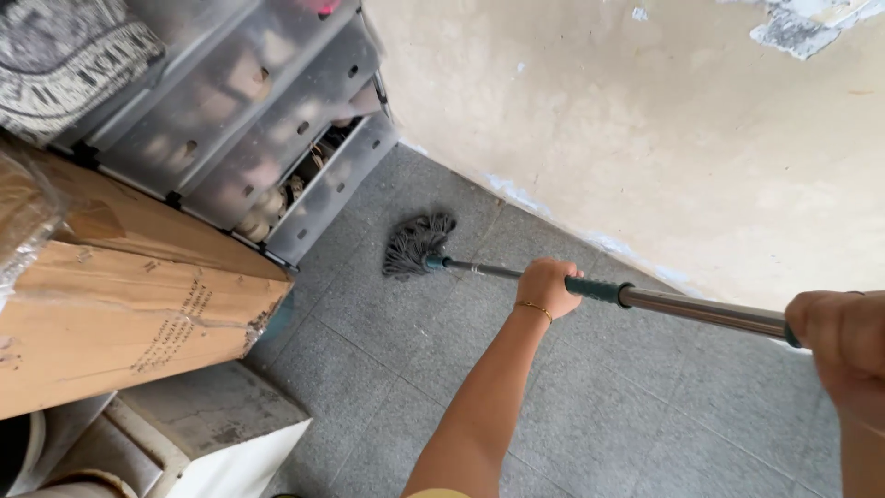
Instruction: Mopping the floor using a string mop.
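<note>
A mop with a dark grey string head (417, 244) rests on the grey tiled floor (396, 369), near the foot of a wall. Its metal pole (701, 309) with green grip sections runs from the head toward the lower right. My left hand (547, 286), with a thin bracelet at the wrist, is closed around the pole near its lower green grip. My right hand (843, 346) grips the upper end of the pole at the right edge of the view.
A clear plastic drawer rack (249, 120) holding shoes stands at the upper left, right next to the mop head. A large cardboard box (120, 304) lies below it, over a white cabinet (221, 443). A cream wall (664, 138) with peeling paint borders the floor.
</note>
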